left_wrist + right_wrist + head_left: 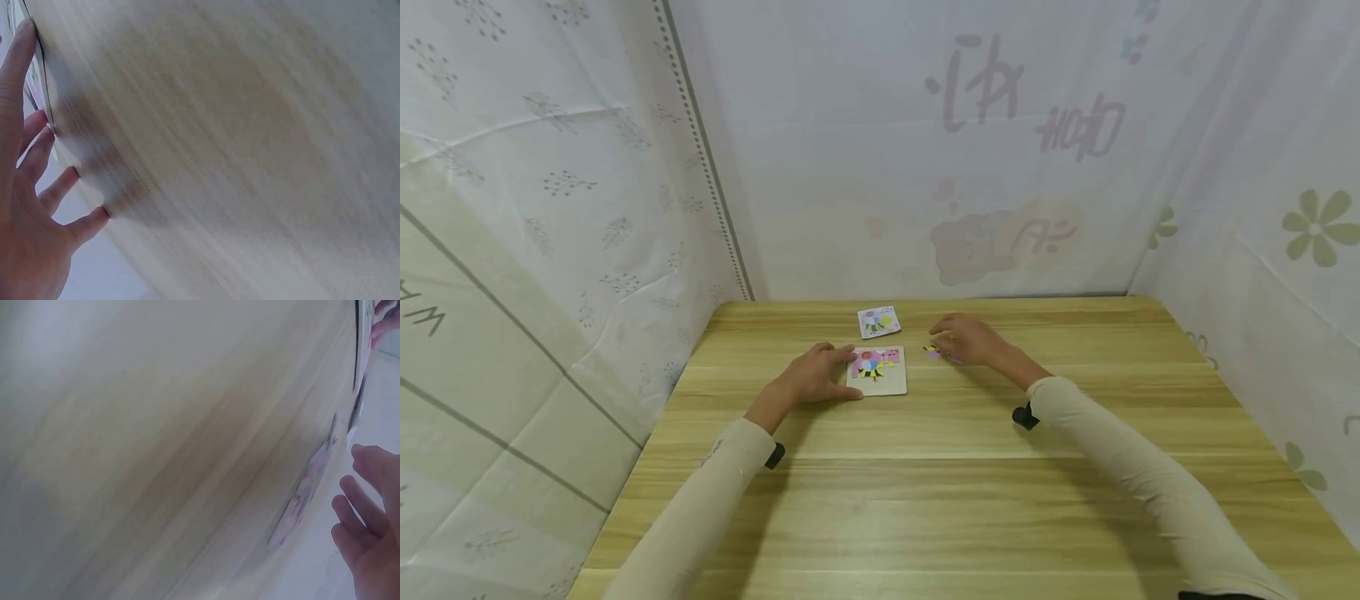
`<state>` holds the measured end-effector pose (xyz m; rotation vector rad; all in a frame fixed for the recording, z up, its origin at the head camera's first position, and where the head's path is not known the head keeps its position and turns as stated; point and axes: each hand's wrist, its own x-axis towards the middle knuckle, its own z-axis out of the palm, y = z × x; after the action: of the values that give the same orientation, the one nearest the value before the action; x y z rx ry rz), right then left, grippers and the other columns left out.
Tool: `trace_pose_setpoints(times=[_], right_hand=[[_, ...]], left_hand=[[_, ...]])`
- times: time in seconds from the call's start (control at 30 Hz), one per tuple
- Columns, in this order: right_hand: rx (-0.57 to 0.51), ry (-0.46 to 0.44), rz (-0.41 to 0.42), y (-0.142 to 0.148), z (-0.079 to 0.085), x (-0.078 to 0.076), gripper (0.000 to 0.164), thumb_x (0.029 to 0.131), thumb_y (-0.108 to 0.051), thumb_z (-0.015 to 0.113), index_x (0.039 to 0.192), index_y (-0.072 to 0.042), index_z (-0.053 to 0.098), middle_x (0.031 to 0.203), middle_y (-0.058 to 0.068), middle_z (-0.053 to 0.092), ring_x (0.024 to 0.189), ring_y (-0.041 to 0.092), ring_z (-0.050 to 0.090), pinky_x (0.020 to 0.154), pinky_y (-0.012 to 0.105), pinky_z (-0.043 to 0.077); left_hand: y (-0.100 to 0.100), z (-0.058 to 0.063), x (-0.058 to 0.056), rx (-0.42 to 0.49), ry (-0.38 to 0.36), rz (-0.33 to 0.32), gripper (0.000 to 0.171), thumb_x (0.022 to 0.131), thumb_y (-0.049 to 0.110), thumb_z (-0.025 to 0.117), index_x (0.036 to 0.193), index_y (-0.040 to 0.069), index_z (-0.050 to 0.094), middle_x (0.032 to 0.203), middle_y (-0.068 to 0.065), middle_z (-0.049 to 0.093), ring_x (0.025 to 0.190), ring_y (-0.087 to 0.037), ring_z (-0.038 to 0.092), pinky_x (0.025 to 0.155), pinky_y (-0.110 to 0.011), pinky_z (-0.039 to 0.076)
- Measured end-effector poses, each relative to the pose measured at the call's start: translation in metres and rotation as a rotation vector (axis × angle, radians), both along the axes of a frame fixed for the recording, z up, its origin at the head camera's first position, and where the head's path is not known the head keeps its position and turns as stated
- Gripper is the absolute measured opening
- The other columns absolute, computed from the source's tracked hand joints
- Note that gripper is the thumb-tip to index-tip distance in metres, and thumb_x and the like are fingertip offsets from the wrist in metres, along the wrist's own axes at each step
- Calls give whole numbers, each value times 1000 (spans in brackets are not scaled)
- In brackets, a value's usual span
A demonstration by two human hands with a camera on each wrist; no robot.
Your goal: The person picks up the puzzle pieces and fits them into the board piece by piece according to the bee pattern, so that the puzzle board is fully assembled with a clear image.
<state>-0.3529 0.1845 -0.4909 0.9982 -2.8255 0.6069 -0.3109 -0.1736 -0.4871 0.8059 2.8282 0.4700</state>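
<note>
A square puzzle board (891, 384) with a bee picture partly filled in lies on the table. My left hand (812, 374) rests at its left side, thumb at the lower left corner and fingertips near the upper left; in the left wrist view the fingers of that hand (37, 200) are spread, with tips down on the wood. To the right of the board lie loose colourful puzzle pieces (932, 352), partly hidden under my right hand (970, 339). The right wrist view has these pieces (303, 494) flat on the table and the right hand (375, 519) above them, fingers loosely bent, holding nothing.
Behind the board lies a small picture card (878, 322) with a similar bee. The wooden table (880, 500) reaches back to a printed cloth (850, 167), and more cloth hangs at both sides.
</note>
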Motion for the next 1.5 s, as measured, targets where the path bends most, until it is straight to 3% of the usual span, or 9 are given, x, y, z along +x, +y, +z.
trace_pose_setpoints(times=[0.17, 0.37, 0.6, 0.87, 1.1, 1.37, 1.5], right_hand=[[33, -5, -78, 14, -4, -2, 29, 101, -19, 70, 125, -3, 73, 128, 15, 69, 118, 34, 65, 97, 48, 54], [39, 2, -126, 25, -3, 0, 29, 98, -21, 74, 121, -3, 76, 117, 14, 72, 109, 32, 65, 87, 48, 57], [51, -63, -171, 29, -2, 1, 27, 100, -22, 72, 123, -7, 76, 111, 13, 73, 102, 29, 67, 84, 47, 57], [33, -134, -179, 27, 0, -4, 27, 101, -12, 66, 126, -7, 75, 115, 15, 75, 92, 26, 72, 76, 43, 58], [39, -141, -192, 25, 0, -5, 31, 100, -18, 71, 128, -6, 73, 118, 15, 72, 107, 31, 68, 87, 48, 57], [40, -137, -174, 23, -2, -9, 29, 98, -16, 74, 126, -5, 75, 115, 13, 73, 106, 29, 68, 90, 47, 57], [34, -152, -167, 23, -2, -10, 27, 99, -14, 72, 125, -5, 75, 111, 10, 73, 98, 25, 65, 85, 44, 56]], left_hand=[[0, -2, -1, -5, -2, 2, 95, 82, 65, 80, 156, 15, 49, 154, -19, 50, 138, -38, 46, 108, -60, 44], [0, -2, 0, -11, 1, 10, 95, 82, 65, 80, 156, 15, 49, 152, -20, 50, 137, -38, 47, 108, -60, 44], [1, 2, 1, -14, -13, 16, 96, 82, 65, 80, 158, 16, 47, 152, -21, 49, 138, -38, 46, 109, -60, 43], [1, 1, -1, -15, -12, 16, 95, 82, 66, 79, 157, 17, 49, 153, -19, 49, 138, -37, 47, 108, -60, 44], [1, 0, 0, -16, -17, 14, 96, 81, 68, 79, 157, 17, 48, 154, -18, 48, 140, -37, 45, 109, -60, 43], [0, -1, -1, -20, -14, 18, 97, 81, 70, 77, 157, 18, 48, 154, -19, 48, 140, -36, 45, 109, -60, 43], [0, -2, -1, -21, -16, 23, 97, 81, 70, 78, 157, 18, 48, 154, -19, 48, 140, -36, 45, 110, -59, 43]])
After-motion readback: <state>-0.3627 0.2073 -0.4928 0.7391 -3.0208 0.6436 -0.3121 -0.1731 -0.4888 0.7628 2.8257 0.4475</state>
